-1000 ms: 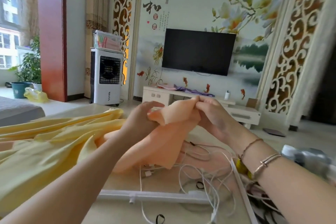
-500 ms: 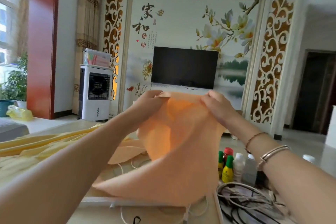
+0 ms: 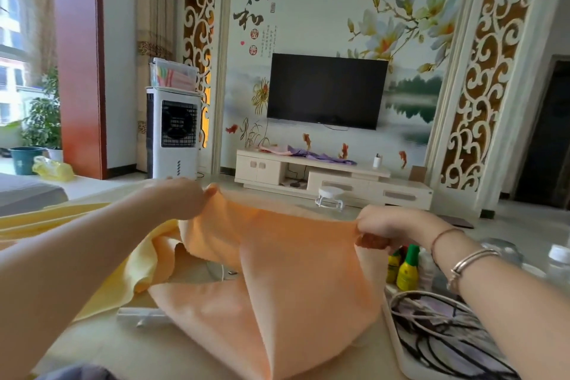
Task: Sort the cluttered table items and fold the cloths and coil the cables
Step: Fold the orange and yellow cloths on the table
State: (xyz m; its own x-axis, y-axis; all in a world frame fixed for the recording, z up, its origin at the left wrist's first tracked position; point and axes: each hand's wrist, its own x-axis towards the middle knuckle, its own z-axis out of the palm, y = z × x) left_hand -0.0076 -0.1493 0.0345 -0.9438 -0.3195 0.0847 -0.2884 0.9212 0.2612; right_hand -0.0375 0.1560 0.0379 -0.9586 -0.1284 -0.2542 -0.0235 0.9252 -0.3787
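Spread wider than a moment ago, orange cloth (image 3: 296, 271) pinched at its top corners by left hand (image 3: 185, 199) and right hand (image 3: 391, 227), lower edge draping onto tabletop (image 3: 101, 345) centre; light, limp, best gripped at corners.

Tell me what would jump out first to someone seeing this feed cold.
The orange cloth dominates the centre, stretched wide between the left hand and the right hand, each with a grip on its top edge, the rest draping onto the table. A yellow cloth lies bunched at left. At right, a tray holds coiled cables, with small bottles behind it.
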